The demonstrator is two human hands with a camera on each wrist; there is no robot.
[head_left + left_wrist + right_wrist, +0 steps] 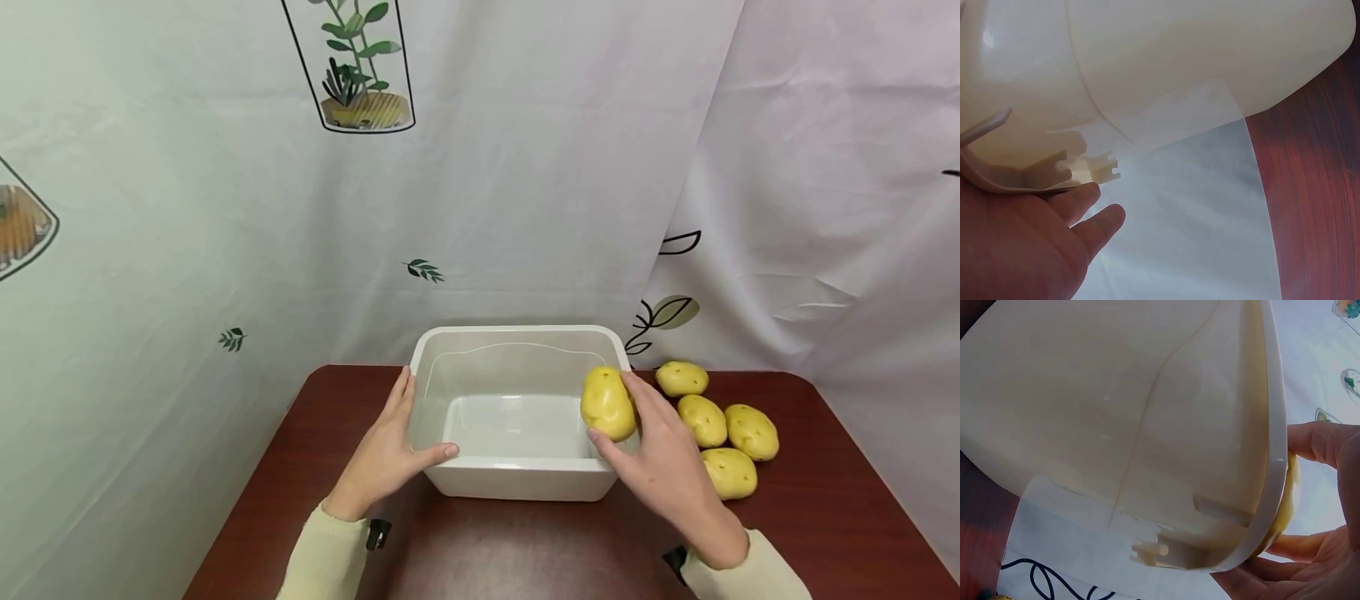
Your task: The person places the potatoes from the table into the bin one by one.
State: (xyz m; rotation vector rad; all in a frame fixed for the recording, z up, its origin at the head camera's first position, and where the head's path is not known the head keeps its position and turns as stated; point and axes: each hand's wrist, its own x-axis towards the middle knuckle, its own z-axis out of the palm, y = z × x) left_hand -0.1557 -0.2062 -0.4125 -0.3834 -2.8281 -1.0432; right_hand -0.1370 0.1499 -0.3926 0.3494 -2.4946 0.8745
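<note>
A pale grey-white plastic basin (517, 483) stands on the table, its hollow facing up. Over its right side, my right hand (667, 458) holds a yellow potato (606, 404) between thumb and fingers. In the right wrist view the basin's rim (1277, 425) hides most of that potato (1286, 506). My left hand (386, 450) rests against the basin's left side, fingers fairly straight along the outside and thumb by the near rim. The left wrist view has the palm and two fingers (1100, 228) at the rim; the other fingers are hidden there.
Several potatoes (752, 432) lie together on the dark red table (525, 550), right of the basin. A pale patterned cloth (525, 208) hangs behind the table. The right wrist view shows a black cable (1038, 569) below the basin.
</note>
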